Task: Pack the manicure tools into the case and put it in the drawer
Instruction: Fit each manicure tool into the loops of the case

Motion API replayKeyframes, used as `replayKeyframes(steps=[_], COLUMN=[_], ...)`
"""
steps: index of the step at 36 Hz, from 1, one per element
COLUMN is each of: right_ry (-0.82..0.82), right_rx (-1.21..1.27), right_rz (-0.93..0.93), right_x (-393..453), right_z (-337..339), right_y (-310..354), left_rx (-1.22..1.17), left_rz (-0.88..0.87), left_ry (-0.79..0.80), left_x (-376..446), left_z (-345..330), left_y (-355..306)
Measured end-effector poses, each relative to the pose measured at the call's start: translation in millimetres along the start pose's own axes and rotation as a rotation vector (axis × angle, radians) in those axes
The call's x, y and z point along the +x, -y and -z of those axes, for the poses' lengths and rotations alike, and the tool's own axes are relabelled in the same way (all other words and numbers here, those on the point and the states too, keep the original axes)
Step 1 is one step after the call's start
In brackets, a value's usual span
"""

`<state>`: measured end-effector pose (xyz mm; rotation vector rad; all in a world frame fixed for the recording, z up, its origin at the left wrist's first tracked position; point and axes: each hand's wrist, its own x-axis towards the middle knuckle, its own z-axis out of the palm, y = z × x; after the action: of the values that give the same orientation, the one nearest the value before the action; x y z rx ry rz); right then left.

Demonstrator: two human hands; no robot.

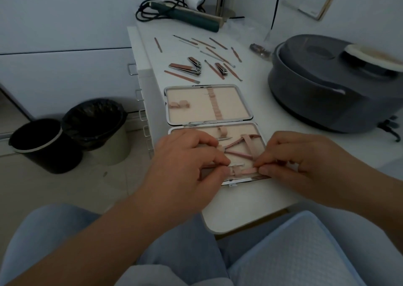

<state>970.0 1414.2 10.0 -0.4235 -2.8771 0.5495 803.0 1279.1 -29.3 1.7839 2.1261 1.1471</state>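
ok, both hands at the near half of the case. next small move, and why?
Probably finish seating the flat pink tool under the elastic loop at the near edge of the case. The left hand and right hand both pinch at it there, and it does not look fully tucked. Clippers and sticks wait beyond.

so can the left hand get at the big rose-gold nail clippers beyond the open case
Probably yes: the big rose-gold nail clippers lie uncovered past the open pink-lined case, but the left hand is busy pinching a tool.
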Motion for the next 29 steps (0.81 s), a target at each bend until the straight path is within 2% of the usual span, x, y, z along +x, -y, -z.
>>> replayKeyframes(steps=[13,21,29], right_ry=[0.035,0.029,0.017], right_rx=[-0.187,-0.157,-0.157], right_rz=[0.137,0.184,0.109], right_x=[8,13,5], right_z=[1,-1,10], right_y=[7,8,-2], left_rx=[-0.004,0.004,0.005], left_rz=[-0.02,-0.006,0.029], left_ry=[-0.027,-0.017,-0.021], left_x=[0,-1,-1], left_z=[-2,-2,-2], left_y=[-2,-2,-3])
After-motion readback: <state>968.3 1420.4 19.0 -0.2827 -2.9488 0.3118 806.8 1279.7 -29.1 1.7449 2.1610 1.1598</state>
